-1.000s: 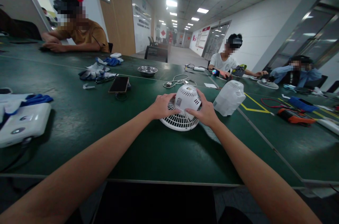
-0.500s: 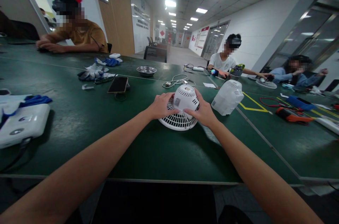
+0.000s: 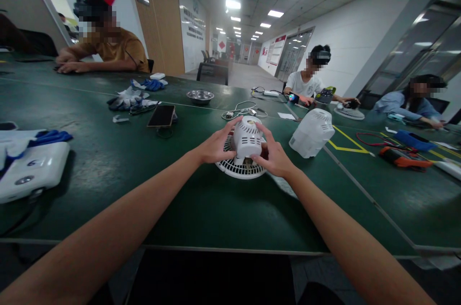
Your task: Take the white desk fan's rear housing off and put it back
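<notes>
A white slotted motor housing (image 3: pixel 248 138) stands on a round white fan grille (image 3: pixel 235 169), which lies face down on the green table (image 3: pixel 201 209). My left hand (image 3: pixel 216 145) grips the housing's left side, thumb low and fingers near its top. On the right side, my right hand (image 3: pixel 274 153) holds the same housing, its thumb at the lower edge and its index finger near the top. Below the housing's front edge a small brownish part shows, too small to make out. A white cable (image 3: pixel 245 112) lies just behind.
A translucent white plastic piece (image 3: pixel 311 133) stands to the right. Behind lie a metal bowl (image 3: pixel 200 97) and a phone (image 3: pixel 161 116). At left is a white device (image 3: pixel 34 170); at right, an orange meter (image 3: pixel 405 157). Several people sit around the table.
The housing has turned between my hands: its label is out of sight and slots now face me. My right index finger has moved nearer its top. At right, a co-worker's arm has lowered.
</notes>
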The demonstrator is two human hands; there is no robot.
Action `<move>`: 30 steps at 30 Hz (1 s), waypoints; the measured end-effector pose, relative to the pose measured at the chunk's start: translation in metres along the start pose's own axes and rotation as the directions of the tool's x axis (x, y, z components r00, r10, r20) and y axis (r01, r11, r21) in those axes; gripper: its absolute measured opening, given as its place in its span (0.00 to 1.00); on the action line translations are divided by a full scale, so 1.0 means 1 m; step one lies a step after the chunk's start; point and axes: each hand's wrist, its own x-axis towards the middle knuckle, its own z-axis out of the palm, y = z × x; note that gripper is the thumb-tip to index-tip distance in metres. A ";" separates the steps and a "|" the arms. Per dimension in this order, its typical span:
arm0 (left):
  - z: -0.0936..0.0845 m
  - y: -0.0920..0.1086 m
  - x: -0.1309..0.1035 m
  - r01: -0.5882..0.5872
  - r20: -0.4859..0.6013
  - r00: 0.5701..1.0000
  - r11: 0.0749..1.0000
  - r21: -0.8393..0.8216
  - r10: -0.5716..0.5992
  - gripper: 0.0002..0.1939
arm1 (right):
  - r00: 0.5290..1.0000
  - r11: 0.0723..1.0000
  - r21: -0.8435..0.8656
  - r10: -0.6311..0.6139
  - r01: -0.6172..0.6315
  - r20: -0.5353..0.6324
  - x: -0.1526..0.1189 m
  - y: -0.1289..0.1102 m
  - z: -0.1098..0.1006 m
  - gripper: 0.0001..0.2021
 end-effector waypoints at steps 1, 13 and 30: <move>0.000 0.000 0.000 0.000 0.008 1.000 1.000 -0.005 0.000 0.57 | 1.000 1.000 0.027 0.005 -0.005 0.011 0.000 0.001 0.000 0.48; 0.003 0.007 0.006 -0.026 -0.008 1.000 0.994 0.104 0.027 0.57 | 0.999 0.981 0.185 0.049 -0.048 -0.001 0.002 0.008 0.002 0.53; -0.004 0.005 0.009 0.010 0.041 0.999 0.999 0.035 -0.011 0.50 | 0.999 0.987 0.156 0.041 -0.045 0.023 0.004 0.002 -0.002 0.48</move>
